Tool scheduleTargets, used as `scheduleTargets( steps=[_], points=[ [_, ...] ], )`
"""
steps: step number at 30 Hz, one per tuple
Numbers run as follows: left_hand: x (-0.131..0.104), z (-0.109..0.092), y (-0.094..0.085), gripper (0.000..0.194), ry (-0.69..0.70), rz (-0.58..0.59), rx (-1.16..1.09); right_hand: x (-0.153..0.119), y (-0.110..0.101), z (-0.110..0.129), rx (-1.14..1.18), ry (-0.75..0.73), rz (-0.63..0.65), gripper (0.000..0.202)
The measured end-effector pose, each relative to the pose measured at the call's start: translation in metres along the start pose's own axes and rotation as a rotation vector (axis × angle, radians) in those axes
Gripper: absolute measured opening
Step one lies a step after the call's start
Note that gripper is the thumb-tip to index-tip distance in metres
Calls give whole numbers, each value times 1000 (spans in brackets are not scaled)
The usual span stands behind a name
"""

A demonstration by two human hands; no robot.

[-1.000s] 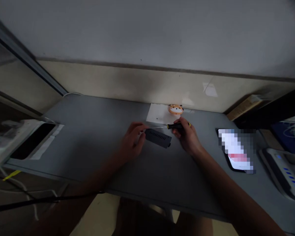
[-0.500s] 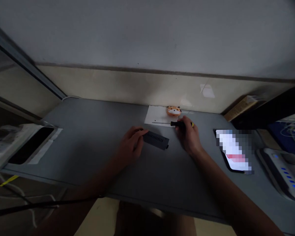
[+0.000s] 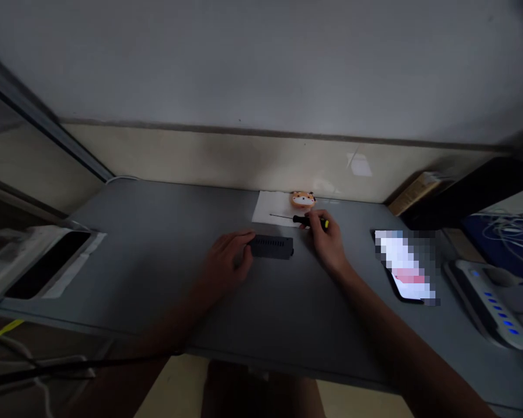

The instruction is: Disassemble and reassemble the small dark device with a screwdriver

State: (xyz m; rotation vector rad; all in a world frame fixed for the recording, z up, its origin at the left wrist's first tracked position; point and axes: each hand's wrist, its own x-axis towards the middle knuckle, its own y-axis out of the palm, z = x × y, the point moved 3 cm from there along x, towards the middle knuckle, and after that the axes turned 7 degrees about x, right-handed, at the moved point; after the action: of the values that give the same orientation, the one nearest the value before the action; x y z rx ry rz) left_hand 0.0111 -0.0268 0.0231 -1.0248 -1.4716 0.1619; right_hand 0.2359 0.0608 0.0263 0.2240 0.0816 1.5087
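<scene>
My left hand grips the left end of a dark grey, flat rectangular piece with a row of slots, thumb in front and fingers behind. A small tab sticks out at the piece's right end. In my right hand is a screwdriver with a black and yellow handle; its thin shaft points left over a white sheet of paper. The screwdriver's tip is apart from the slotted piece. An orange animal-faced figure sits at the paper's right side.
A lit phone lies on the grey table at right, beside a white power strip with blue lights. A dark-screened device rests at the left edge. A small box leans near the wall at right.
The slotted piece has turned to lie more level in my left hand. The screwdriver's handle has dipped slightly, so its shaft slants up to the left. The whole view has shifted a little.
</scene>
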Motion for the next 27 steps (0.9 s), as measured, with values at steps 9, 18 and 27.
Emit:
scheduleTargets(
  steps=[9,18,27],
  points=[
    [-2,7,0,24,-157,1,-87,9,-12,-4,348,190,-213,47],
    [0,13,1,23,-223,37,-195,12,-15,-1,392,204,-218,44],
    [21,-1,-10,23,-40,31,9,13,-18,-7,355,189,-242,39]
  ],
)
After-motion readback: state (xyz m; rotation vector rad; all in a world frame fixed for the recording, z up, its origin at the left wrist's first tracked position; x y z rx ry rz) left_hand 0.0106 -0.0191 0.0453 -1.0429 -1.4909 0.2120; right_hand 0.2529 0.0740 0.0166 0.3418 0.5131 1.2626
